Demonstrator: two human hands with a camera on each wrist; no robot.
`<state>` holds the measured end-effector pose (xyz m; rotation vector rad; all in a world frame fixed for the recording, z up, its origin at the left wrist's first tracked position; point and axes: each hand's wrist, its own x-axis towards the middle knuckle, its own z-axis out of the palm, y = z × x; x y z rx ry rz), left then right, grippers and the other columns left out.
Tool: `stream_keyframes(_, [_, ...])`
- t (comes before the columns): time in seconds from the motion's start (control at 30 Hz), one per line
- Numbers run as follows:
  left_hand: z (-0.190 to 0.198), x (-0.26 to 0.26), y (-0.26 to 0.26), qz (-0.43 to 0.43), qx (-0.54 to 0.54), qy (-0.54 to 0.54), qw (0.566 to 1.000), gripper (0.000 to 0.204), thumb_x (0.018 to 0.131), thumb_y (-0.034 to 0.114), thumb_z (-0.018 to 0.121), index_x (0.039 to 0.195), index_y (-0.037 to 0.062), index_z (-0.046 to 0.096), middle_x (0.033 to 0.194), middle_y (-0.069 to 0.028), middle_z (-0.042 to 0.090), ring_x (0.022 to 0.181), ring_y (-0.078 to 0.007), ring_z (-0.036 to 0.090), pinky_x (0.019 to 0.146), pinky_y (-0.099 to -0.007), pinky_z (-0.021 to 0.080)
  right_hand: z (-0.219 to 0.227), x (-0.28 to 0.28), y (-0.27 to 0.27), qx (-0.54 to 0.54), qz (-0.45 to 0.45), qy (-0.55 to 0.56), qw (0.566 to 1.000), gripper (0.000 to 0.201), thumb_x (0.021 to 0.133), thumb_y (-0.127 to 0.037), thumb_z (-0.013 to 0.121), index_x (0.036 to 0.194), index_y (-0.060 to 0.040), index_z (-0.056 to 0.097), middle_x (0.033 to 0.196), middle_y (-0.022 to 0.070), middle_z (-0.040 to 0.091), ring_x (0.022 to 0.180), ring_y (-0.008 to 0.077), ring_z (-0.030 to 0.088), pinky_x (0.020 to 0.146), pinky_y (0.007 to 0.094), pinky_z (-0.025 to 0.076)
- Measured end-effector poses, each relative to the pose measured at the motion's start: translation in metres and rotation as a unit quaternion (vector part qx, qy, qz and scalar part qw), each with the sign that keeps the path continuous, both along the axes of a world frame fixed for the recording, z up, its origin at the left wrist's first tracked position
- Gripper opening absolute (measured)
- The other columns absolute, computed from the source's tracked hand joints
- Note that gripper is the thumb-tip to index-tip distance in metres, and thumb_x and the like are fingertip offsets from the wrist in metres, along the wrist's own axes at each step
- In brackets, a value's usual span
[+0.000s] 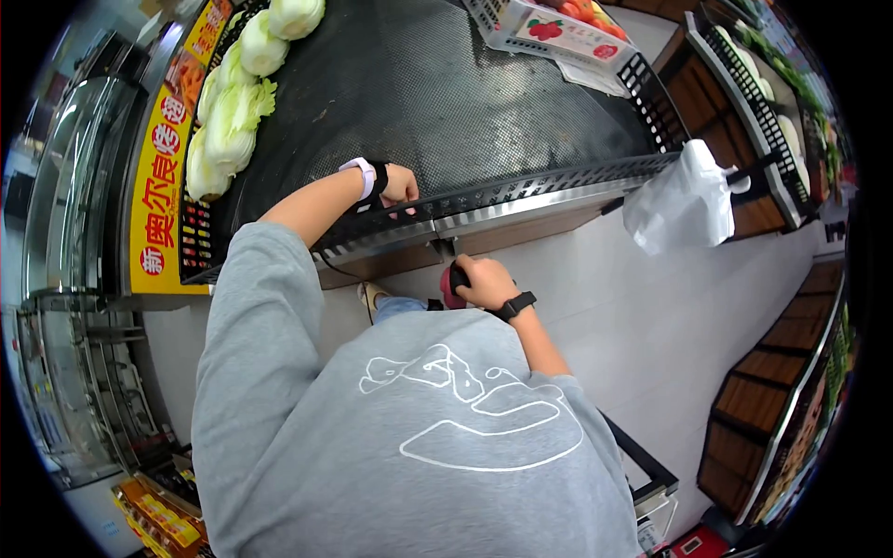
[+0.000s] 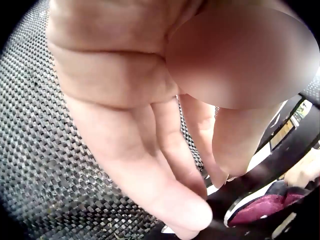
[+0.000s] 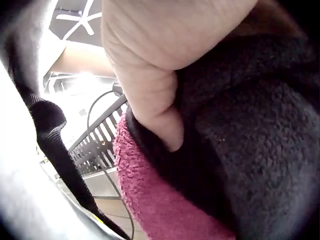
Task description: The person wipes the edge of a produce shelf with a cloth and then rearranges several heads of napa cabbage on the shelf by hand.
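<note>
In the head view my left hand (image 1: 400, 186) is at the front edge of the black produce stand, its fingertips over the slotted black plastic rim (image 1: 484, 197). The left wrist view shows the bent fingers and thumb coming together at that rim, beside the woven black mat (image 2: 40, 130). Lower down, in front of the stand, my right hand (image 1: 488, 284) grips a fuzzy magenta-and-black cloth (image 3: 155, 200). Up close, the thumb presses into its dark folds; the other fingers are mostly hidden.
Chinese cabbages (image 1: 233, 121) line the stand's left side. A crate of red produce (image 1: 567, 33) sits at the far right. A white plastic bag (image 1: 684, 200) hangs from the right corner. A thin black cable (image 3: 112, 185) runs below the rim.
</note>
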<state>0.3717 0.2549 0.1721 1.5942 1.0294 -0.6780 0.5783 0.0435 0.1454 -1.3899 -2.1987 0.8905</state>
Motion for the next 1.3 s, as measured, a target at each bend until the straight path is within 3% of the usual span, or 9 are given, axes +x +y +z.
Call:
stream_keyframes(0.1, [-0.002,0.003,0.002,-0.04,0.047,0.001,0.998,0.018,0.078,0.017,0.07,0.076,-0.0005,0.064,0.066,-0.0049,0.064,0.058,-0.0117,0.063,0.053,-0.0252,0.052,0.001,0.01,-0.002,-0.001,-0.024,-0.012,1.0,0.032,0.063,-0.016,0.063,0.09,-0.0021,0.053,0.072,0.0207,0.061,0.071,0.0383,0.059,0.065,0.0459,0.048])
stream_keyframes(0.37, [0.005,0.008,0.002,-0.097,0.047,0.046,0.993,0.015,0.081,0.015,0.063,0.086,0.0013,0.063,0.072,-0.0069,0.064,0.063,-0.0117,0.063,0.054,-0.0261,0.052,0.005,0.015,0.0,-0.003,-0.04,-0.016,0.999,0.032,0.063,-0.016,0.063,0.091,-0.002,0.054,0.074,0.0207,0.061,0.071,0.0381,0.059,0.066,0.0453,0.048])
stream_keyframes(0.53, [0.023,-0.013,0.014,-0.158,0.314,-0.053,0.935,0.013,0.069,0.017,0.065,0.077,0.0062,0.065,0.071,-0.0063,0.065,0.062,-0.0182,0.062,0.057,-0.0315,0.05,-0.001,0.015,0.002,0.002,-0.036,-0.002,0.999,0.031,0.064,-0.014,0.062,0.091,-0.0032,0.055,0.075,0.0198,0.061,0.072,0.0375,0.059,0.066,0.045,0.048])
stream_keyframes(0.7, [0.053,-0.037,0.003,-0.068,0.357,-0.042,0.931,0.025,0.061,-0.007,0.065,0.084,0.004,0.067,0.079,-0.0082,0.068,0.075,-0.0178,0.065,0.068,-0.0306,0.052,0.003,0.013,0.006,0.027,-0.009,0.048,0.998,0.031,0.065,-0.009,0.061,0.095,-0.004,0.055,0.086,0.0167,0.062,0.082,0.0346,0.058,0.073,0.0417,0.047])
stream_keyframes(0.83, [0.077,-0.038,-0.02,0.111,0.323,-0.013,0.94,0.016,0.085,0.011,0.056,0.084,-0.0024,0.064,0.066,-0.0099,0.065,0.049,-0.0123,0.061,0.048,-0.0251,0.05,-0.009,0.017,0.011,0.067,0.014,0.147,0.987,0.036,0.064,-0.002,0.059,0.101,-0.0034,0.058,0.102,0.0152,0.058,0.092,0.0328,0.053,0.083,0.0384,0.045])
stream_keyframes(0.87, [0.068,-0.048,-0.015,0.144,0.304,-0.024,0.941,0.013,0.083,0.009,0.056,0.086,-0.0015,0.064,0.073,-0.0106,0.066,0.057,-0.0139,0.063,0.053,-0.0269,0.05,-0.012,0.018,0.012,0.067,0.014,0.146,0.987,0.036,0.064,-0.002,0.059,0.101,-0.0034,0.058,0.102,0.0152,0.058,0.092,0.0328,0.053,0.083,0.0384,0.045])
stream_keyframes(0.97, [0.064,-0.056,-0.03,-0.02,0.576,-0.176,0.798,0.012,0.082,0.009,0.057,0.09,0.0007,0.063,0.079,-0.0085,0.064,0.07,-0.0151,0.062,0.061,-0.0278,0.048,-0.009,0.021,0.013,0.097,-0.008,0.223,0.97,0.044,0.064,0.002,0.058,0.107,-0.0053,0.059,0.11,0.0129,0.055,0.1,0.0306,0.052,0.09,0.0352,0.042])
stream_keyframes(1.13, [0.117,0.003,-0.134,0.178,0.338,-0.234,0.894,0.014,0.082,0.013,0.061,0.086,0.0004,0.061,0.076,-0.0063,0.062,0.067,-0.0119,0.058,0.06,-0.0253,0.047,0.007,0.023,0.013,-0.112,0.017,0.483,0.868,0.061,0.066,0.003,0.057,0.126,-0.0021,0.047,0.131,0.0109,0.042,0.125,0.0221,0.036,0.101,0.0303,0.03])
stream_keyframes(1.3, [0.057,0.048,-0.191,0.245,0.324,-0.325,0.854,0.022,0.085,0.015,0.059,0.099,-0.0018,0.056,0.08,-0.0093,0.062,0.07,-0.0124,0.059,0.062,-0.0282,0.048,0.024,0.015,0.016,0.035,0.031,0.359,0.932,0.068,0.066,-0.006,0.064,0.13,-0.002,0.041,0.137,0.0184,0.034,0.127,0.0325,0.032,0.104,0.0372,0.026])
